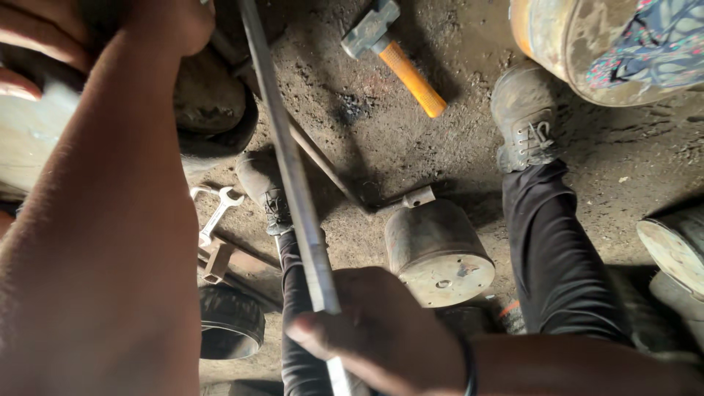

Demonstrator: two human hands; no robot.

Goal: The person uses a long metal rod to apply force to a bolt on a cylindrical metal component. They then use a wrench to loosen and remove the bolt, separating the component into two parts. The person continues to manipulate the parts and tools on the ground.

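Note:
My right hand (pixel 374 334) is at the bottom middle, closed around a long flat grey metal bar (pixel 287 150). The bar runs from that hand up to the top edge of the view. My left forearm fills the left side, and my left hand (pixel 158 22) reaches to the top left corner, near a dark rounded part (pixel 209 99). Curled fingers show at the far top left, but what they grip is cut off. My two legs in black trousers and worn boots (pixel 524 121) stand on the dirt floor below.
A hammer (pixel 400 59) with an orange handle lies on the ground at the top middle. A rusty metal cylinder (pixel 436 253) stands between my feet. An open-ended spanner (pixel 216 213) lies to the left, above a black tyre (pixel 231 319). A painted drum (pixel 587 44) is at the top right.

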